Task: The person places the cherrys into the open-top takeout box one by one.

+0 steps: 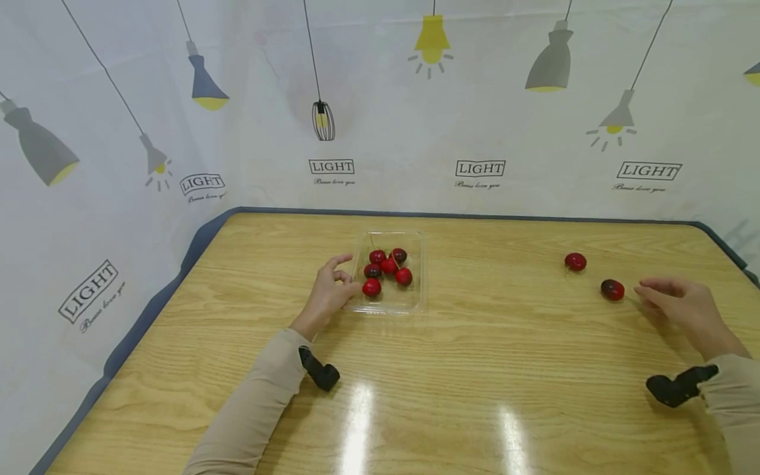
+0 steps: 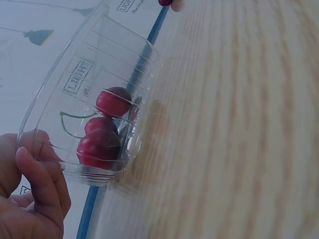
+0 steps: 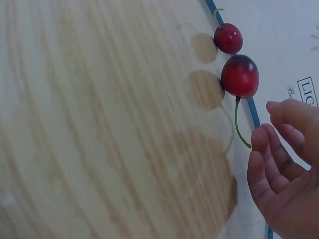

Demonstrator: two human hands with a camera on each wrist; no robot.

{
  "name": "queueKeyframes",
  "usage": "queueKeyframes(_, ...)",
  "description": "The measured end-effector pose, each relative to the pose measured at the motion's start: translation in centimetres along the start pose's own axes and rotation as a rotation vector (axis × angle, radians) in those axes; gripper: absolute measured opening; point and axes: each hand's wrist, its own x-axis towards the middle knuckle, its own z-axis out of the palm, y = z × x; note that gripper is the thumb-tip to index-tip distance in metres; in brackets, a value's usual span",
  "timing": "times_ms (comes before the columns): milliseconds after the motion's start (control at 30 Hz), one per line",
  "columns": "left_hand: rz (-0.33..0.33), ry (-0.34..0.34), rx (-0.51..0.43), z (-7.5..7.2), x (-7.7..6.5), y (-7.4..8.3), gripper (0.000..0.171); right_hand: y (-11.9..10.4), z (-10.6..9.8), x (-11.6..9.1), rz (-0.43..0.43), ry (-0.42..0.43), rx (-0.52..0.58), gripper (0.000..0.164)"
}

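A clear plastic container (image 1: 415,290) with several red and dark-red cherries (image 1: 388,265) in it stands on the table. My left hand (image 1: 332,290) pinches its left rim between thumb and fingers; the left wrist view shows the thumb (image 2: 30,162) at the rim. On the right, my right hand (image 1: 685,307) is beside a two-toned cherry (image 1: 612,289) lying on the table. In the right wrist view its green stem (image 3: 239,122) reaches to the fingertips, while thumb and fingers stand apart. Another cherry (image 1: 575,262) lies behind it.
The wooden table (image 1: 475,369) ends at a blue-edged border against a pale curtain (image 1: 386,119) printed with lamps. Both wrists wear a black camera mount (image 1: 320,371). A stretch of table separates the container from the two loose cherries.
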Motion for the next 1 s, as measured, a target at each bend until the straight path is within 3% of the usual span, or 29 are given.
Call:
queueKeyframes(133, -0.008, 0.021, 0.019, 0.1, 0.5, -0.9, 0.059, 1.1, 0.0, 0.2, 0.015, 0.012, -0.032, 0.044)
queueKeyframes(333, 0.014, 0.033, 0.020, 0.2, 0.6, -1.0, 0.059, 1.0, -0.1, -0.1, -0.011, 0.000, 0.051, 0.028)
queueKeyframes(433, 0.017, 0.034, 0.015, 0.2, 0.6, -1.0, 0.059, 0.9, -0.1, -0.3, -0.008, -0.005, 0.055, 0.028)
queueKeyframes(567, 0.008, 0.016, 0.001, 0.1, 0.2, -0.5, 0.059, 1.2, 0.0, -0.2, 0.006, -0.006, 0.014, 0.036)
queueKeyframes(800, -0.004, 0.008, 0.023, 0.2, -1.7, 2.3, 0.060, 1.0, 0.0, -0.6, 0.017, -0.041, -0.069, 0.062)
queueKeyframes(1000, -0.004, 0.013, 0.016, 0.2, 0.2, -0.2, 0.062, 1.5, 0.2, -0.6, 0.012, -0.036, -0.135, 0.066)
